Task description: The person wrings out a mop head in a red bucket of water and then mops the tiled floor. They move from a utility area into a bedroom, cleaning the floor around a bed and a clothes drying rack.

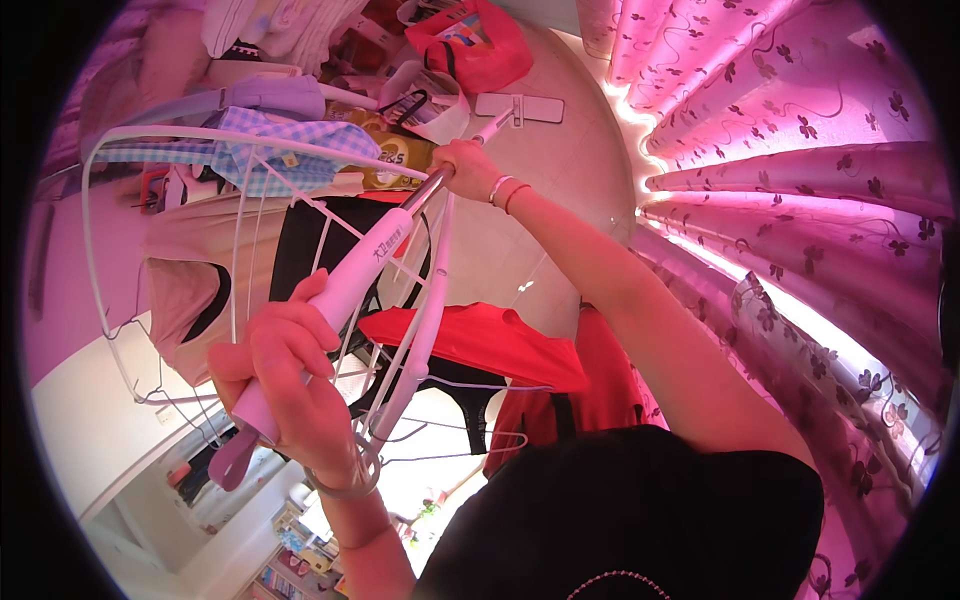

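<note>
A flat mop [366, 257] slants across the view, its pale pink handle ending in a strap loop [236, 458] at the lower left. My left hand [290, 365], with a bangle at the wrist, is closed round the thick grip. Farther up, my right hand [465, 168] closes on the metal part of the pole; two thin bracelets circle that wrist. Beyond it, the rectangular mop head [540, 109] lies on the pale floor, near the curtain side.
Beside and beneath the handle stands a white drying rack [88, 230] with hangers, a red garment [480, 335] and a beige garment [185, 300]. A blue checked cloth [270, 150], bags and a red bag [500, 45] crowd the far left. Pink leaf-patterned curtains [790, 195] line the right.
</note>
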### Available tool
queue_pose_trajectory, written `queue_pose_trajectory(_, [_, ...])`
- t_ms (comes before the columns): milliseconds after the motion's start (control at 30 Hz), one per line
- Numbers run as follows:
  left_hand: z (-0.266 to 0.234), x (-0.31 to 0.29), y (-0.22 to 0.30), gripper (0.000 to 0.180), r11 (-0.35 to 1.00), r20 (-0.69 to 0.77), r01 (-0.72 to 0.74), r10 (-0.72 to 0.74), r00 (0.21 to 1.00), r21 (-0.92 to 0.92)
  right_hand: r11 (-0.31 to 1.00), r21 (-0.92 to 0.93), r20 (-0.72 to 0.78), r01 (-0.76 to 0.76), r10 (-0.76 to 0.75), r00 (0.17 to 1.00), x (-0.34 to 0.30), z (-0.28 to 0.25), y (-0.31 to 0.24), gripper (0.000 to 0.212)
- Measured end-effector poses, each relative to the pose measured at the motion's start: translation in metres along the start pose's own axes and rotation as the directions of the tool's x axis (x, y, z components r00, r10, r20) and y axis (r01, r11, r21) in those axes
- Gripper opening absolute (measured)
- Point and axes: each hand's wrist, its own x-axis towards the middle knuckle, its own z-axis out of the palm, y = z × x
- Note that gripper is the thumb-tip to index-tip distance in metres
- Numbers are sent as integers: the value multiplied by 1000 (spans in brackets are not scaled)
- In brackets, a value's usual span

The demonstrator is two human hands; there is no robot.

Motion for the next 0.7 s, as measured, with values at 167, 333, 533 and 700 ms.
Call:
queue_pose_trajectory(167, [-5, 13, 28, 19, 999, -131, -23, 28, 991, 35, 999, -39, 149, -3, 9, 989, -16, -7, -21, 9])
queue_pose_trajectory(333, [-28, 21, 53, 22, 1000, -132, 8, -7, 991, 5, 999, -19, 225, -36, 40, 973, -60, -36, -69, 17])
queue_pose_trajectory(533, [-15, 3, 70, 21, 994, -261, -3, 32, 965, 110, 1000, -5, 235, 25, -23, 972, -70, -47, -77, 22])
queue_pose_trajectory(700, [0, -9, 79, 21, 994, -167, -95, 102, 981, 50, 988, 95, 296, 125, -148, 943, -43, -53, -65, 17])
